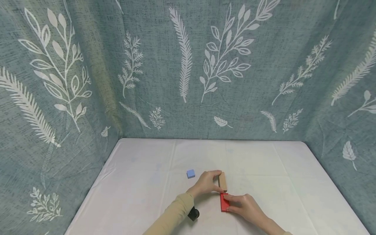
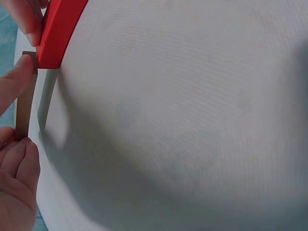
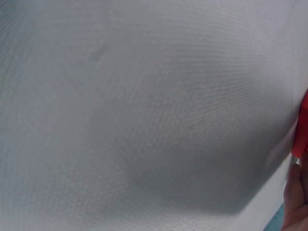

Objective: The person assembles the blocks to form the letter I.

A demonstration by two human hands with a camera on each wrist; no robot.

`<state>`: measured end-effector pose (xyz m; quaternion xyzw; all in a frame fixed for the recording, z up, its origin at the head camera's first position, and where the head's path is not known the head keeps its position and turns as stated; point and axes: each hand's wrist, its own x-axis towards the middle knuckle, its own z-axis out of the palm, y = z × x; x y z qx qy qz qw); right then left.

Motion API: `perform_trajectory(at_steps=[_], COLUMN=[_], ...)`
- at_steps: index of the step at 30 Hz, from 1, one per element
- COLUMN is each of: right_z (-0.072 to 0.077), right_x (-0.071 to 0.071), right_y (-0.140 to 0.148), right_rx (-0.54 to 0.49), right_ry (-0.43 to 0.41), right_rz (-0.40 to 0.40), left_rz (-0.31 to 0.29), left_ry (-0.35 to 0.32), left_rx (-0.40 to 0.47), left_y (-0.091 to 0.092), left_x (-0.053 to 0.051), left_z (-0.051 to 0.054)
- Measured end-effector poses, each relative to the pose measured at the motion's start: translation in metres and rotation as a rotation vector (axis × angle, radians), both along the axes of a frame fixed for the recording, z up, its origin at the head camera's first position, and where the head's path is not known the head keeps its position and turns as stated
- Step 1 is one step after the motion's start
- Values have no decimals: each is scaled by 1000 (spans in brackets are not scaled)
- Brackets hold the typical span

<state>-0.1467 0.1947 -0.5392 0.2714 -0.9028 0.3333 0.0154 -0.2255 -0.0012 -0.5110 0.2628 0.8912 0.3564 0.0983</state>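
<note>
The wooden block (image 1: 223, 181), pinched by the left hand (image 1: 206, 183), was held lengthwise just beyond the red block (image 1: 224, 203), gripped by the right hand (image 1: 246, 205).

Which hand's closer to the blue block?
Left. The left hand, gripping the wooden block, is just right of the blue block; the right hand, gripping the red block, is farther right and lower in the head view.
</note>
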Motion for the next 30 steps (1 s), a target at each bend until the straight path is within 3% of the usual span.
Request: perform_trajectory(at_steps=[14, 30], right_z=[0, -1], right_x=[0, 0], right_y=[1, 1], right_rx=[-7, -9], right_ry=[10, 15], right_rz=[1, -3], left_rz=[-33, -17], left_ry=[33, -115], left_rx=[-19, 14], left_y=[2, 4], left_x=[-1, 2], left_z=[-4, -4])
